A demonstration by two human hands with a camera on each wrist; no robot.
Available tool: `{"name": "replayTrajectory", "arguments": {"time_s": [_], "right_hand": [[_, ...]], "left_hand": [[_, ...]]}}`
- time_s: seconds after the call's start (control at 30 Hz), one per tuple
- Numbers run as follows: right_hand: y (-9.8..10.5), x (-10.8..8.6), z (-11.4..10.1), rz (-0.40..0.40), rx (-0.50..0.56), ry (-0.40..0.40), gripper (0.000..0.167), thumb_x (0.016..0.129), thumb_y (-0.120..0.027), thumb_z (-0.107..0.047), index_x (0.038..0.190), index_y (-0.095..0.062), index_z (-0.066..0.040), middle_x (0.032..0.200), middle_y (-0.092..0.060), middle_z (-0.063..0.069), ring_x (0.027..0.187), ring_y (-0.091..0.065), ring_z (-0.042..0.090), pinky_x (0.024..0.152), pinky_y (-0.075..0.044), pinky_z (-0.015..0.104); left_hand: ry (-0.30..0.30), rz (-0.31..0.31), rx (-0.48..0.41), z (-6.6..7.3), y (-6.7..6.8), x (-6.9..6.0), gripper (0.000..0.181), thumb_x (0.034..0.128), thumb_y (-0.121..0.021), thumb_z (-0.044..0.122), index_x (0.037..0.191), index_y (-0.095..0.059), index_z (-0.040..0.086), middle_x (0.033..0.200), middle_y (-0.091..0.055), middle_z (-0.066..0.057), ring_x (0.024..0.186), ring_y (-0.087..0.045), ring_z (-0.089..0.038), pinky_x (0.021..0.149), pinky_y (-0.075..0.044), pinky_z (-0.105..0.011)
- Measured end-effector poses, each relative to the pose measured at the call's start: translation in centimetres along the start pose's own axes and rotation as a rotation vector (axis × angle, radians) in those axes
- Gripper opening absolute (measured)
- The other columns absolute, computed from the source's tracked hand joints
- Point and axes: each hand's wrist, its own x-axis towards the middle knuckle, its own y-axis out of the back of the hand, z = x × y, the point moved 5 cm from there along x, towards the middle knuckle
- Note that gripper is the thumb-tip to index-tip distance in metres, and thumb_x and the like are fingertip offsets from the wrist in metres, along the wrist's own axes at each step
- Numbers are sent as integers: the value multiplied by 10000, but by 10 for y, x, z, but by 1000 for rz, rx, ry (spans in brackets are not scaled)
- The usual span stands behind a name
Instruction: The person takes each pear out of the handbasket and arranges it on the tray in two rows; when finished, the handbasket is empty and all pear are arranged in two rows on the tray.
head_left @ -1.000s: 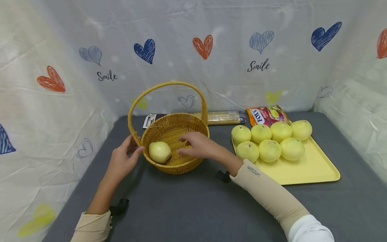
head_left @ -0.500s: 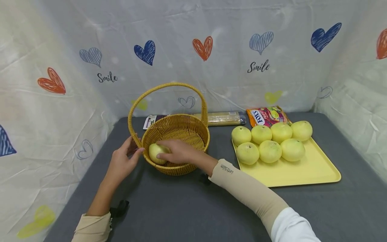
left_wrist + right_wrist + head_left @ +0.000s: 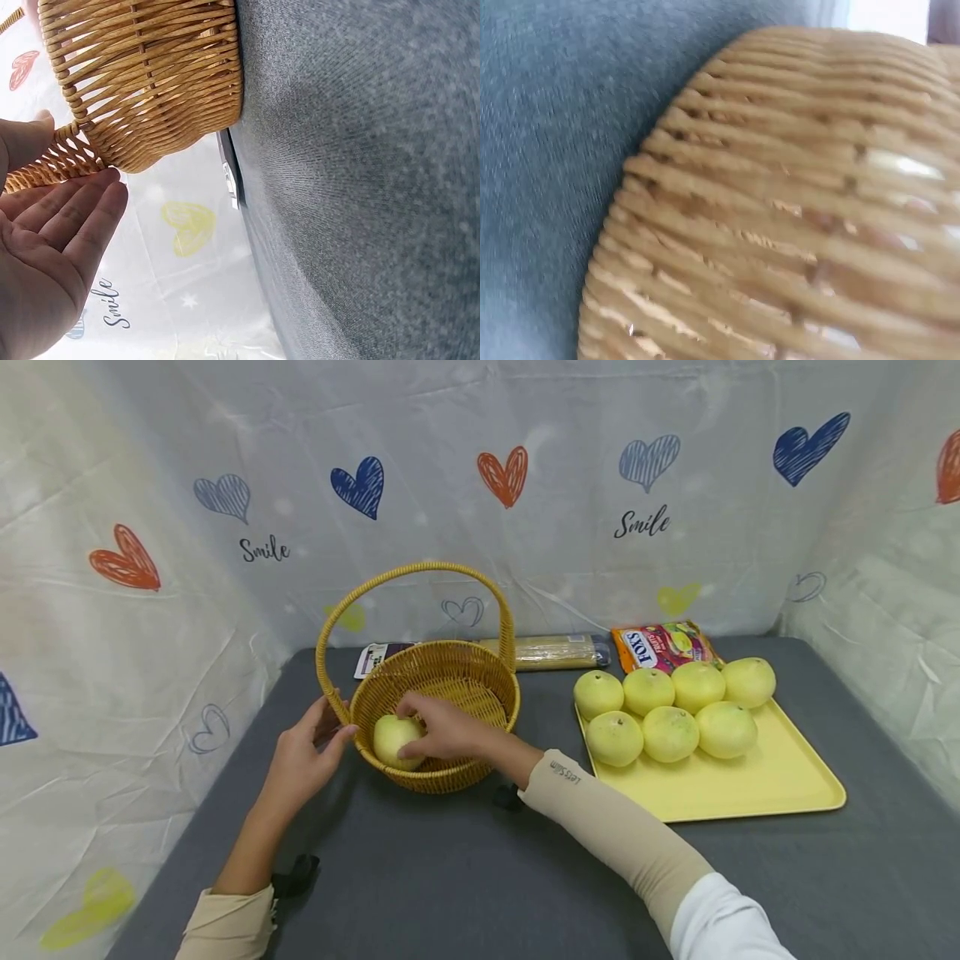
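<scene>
In the head view a tan wicker basket (image 3: pixel 442 777) with a tall arched handle (image 3: pixel 431 567) stands on the grey table. My left hand (image 3: pixel 303 764) pinches the foot of the handle at the basket's left; the left wrist view shows the thumb on one side of the weave (image 3: pixel 150 82) and straight fingers (image 3: pixel 71 214) on the other. Inside the basket, at the near left, lies a pale yellow-green round fruit (image 3: pixel 390 742). My right hand (image 3: pixel 450 731) reaches over the rim and grips this fruit between thumb and fingers. Only the basket's woven wall (image 3: pixel 780 210) shows in the right wrist view.
Right of the basket, a yellow tray (image 3: pixel 772 785) carries several similar fruits (image 3: pixel 670 734) in two rows. Behind stand an orange-and-purple FOX'S candy bag (image 3: pixel 663 646) and a long plastic-wrapped bundle (image 3: pixel 558 652). White cloth with printed hearts surrounds the table (image 3: pixel 450 877).
My right hand has moved left inside the basket and taken hold of the fruit. Since half a second ago the fruit has shifted slightly right. My left hand stays at the handle.
</scene>
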Motion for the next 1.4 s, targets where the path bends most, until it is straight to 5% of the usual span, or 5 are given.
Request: {"name": "replayTrajectory", "arguments": {"time_s": [0.23, 0.4, 0.6, 1.03, 1.4], "right_hand": [[1, -4, 0, -106, -10, 64, 589, 843, -831, -148, 1358, -554, -79, 1261, -532, 60, 1065, -525, 162, 835, -504, 266], [-3, -9, 4, -158, 87, 69, 576, 871, -799, -98, 1372, -518, -142, 1280, -553, 18, 1059, -565, 142, 831, -529, 266], [-1, -11, 4, -111, 71, 92, 530, 885, -807, -227, 1344, -549, -162, 1241, -586, -8, 1010, -580, 133, 787, -524, 261], [8, -18, -2, -47, -45, 131, 638, 875, -815, -255, 1425, -543, -75, 1289, -607, 46, 1026, -577, 143, 767, -512, 266], [18, -28, -3, 28, 1, 143, 607, 842, -846, -233, 1381, -594, -113, 1252, -617, -1, 1014, -573, 119, 759, -541, 248]], "left_hand": [[-2, 7, 2, -1, 2, -2, 580, 1000, -657, 170, 1501, -418, 2, 1299, -624, -225, 1108, -651, -356, 862, -569, -478], [6, -2, -1, -2, 1, -4, 572, 1003, -652, 185, 1495, -424, 1, 1293, -628, -219, 1104, -651, -353, 862, -569, -473], [8, -5, -4, -1, 0, -4, 577, 1008, -645, 188, 1505, -412, 9, 1306, -618, -227, 1117, -645, -363, 869, -568, -490], [11, -13, -16, -2, -3, -1, 582, 1005, -650, 200, 1510, -414, 30, 1289, -630, -212, 1117, -646, -350, 878, -570, -483], [15, -17, -4, -2, -1, -1, 590, 1013, -638, 221, 1516, -402, 23, 1299, -624, -216, 1125, -641, -358, 880, -563, -473]]}}
